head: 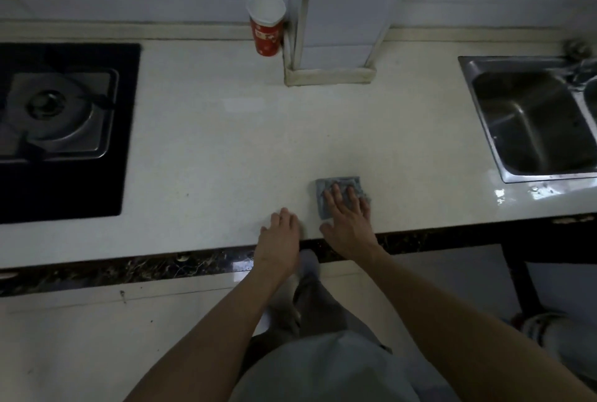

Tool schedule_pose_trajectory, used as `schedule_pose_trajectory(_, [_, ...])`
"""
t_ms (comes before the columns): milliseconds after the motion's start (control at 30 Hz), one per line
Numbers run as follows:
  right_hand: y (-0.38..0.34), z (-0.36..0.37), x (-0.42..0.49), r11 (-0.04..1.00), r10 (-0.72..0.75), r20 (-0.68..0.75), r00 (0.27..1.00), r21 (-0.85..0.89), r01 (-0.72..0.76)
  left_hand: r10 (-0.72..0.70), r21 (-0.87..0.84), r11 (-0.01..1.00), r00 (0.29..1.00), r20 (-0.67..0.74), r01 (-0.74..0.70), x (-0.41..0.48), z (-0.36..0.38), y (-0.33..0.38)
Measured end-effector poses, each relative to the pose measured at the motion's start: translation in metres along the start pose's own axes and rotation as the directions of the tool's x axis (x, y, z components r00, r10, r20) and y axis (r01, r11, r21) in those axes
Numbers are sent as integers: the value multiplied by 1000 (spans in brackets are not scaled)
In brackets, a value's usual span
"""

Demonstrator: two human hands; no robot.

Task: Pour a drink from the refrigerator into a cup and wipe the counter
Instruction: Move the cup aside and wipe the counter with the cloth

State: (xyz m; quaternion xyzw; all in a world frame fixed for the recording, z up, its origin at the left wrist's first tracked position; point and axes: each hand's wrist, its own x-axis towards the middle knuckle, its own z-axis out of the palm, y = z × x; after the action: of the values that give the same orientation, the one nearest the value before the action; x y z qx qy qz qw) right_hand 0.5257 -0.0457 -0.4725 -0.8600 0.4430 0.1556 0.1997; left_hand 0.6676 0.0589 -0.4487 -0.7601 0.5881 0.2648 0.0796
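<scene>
the cup [265,24] stands by the wall, so pouring looks finished; the right hand [347,217] presses a grey cloth [339,187] flat on the counter [210,149], the left hand [280,233] rests open beside it, and the wiping looks unfinished.

Place: a home kitchen.
Signs: gas stove [61,111] set in the pale counter [226,143], steel sink [529,123] alongside.

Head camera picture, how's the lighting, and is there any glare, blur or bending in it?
Head view: dim and bluish overall. Glare shows on the wet counter edge below the sink. The tap at the far right is smeared by blur, while the cup, the cloth and the right hand read soft. Wide-angle bending curves the counter's front edge and the wall column.
</scene>
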Motion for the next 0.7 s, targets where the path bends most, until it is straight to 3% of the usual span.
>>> schedule_pose_trajectory(167, [6,-34,69,999,-18,-19,1000,-38,18,84,52,995,996,31,-86,11,-6,-11])
schedule_pose_trajectory(400, [17,-94,184,994,7,70,998,-110,0,64,56,996,993,98,-70,29,-21,-4])
schedule_pose_trajectory(700, [3,-127,250,985,44,25,999,-168,-39,38,53,998,991,132,-45,32,-9,-4])
